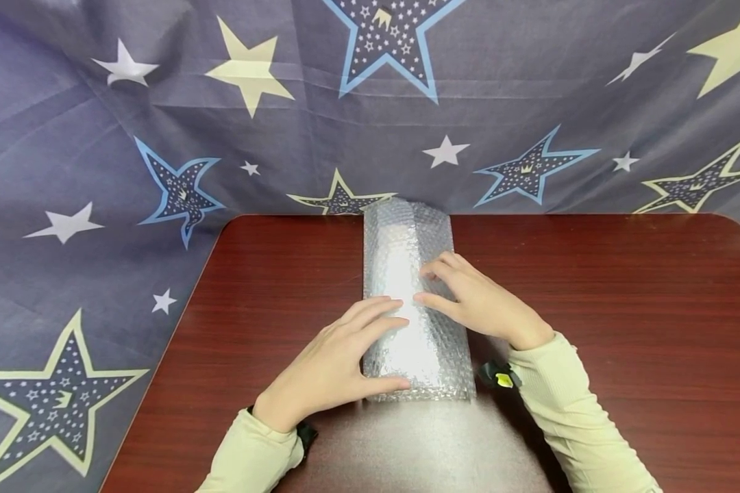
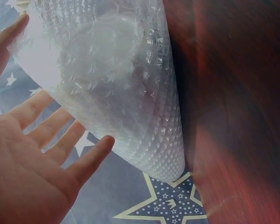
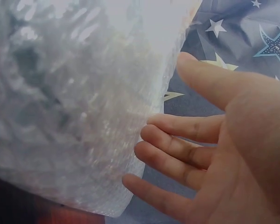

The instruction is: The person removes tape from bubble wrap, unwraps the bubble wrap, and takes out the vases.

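Showing both ends only in head view: silvery bubble wrap (image 1: 399, 274)

Two grips (image 1: 329, 363) (image 1: 484, 298), one bubble-wrap piece (image 1: 395, 260), one table (image 1: 629, 308).

I make out no words, numbers or brand names from here; the only signs are small pale crown emblems (image 1: 382, 18) printed inside stars (image 1: 387, 51) on the cloth (image 1: 321, 150), at twelve, two and eight o'clock.

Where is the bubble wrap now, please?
In the head view, the bubble wrap is at the centre, on the table, between the left hand and the right hand.
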A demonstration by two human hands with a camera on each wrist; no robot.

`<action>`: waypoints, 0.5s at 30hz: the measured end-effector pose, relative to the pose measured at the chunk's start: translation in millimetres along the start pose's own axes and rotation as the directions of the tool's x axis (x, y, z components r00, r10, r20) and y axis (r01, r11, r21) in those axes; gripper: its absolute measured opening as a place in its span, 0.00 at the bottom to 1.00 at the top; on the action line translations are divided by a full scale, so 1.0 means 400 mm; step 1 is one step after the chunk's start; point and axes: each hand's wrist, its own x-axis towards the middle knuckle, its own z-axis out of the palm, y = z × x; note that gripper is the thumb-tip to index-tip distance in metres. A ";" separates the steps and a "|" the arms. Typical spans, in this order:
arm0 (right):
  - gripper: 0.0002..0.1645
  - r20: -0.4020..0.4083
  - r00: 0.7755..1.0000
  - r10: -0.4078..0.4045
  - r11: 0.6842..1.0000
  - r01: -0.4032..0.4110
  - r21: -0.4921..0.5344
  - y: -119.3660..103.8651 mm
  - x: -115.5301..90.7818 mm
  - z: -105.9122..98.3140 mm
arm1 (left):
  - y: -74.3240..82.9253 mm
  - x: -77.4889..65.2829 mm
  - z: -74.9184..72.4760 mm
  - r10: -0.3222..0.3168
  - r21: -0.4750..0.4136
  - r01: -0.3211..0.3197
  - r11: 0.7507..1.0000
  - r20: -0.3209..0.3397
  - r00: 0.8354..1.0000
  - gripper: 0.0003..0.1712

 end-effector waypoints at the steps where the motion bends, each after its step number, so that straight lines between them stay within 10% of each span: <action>1: 0.23 -0.001 1.000 0.003 1.000 -0.003 0.003 0.000 0.000 0.001 | 0.000 0.000 0.000 0.001 0.002 -0.001 1.000 0.000 1.000 0.40; 15: 0.20 -0.019 1.000 -0.023 1.000 0.023 0.002 0.005 0.002 0.006 | -0.001 0.000 0.006 0.012 0.030 -0.011 0.999 -0.028 1.000 0.40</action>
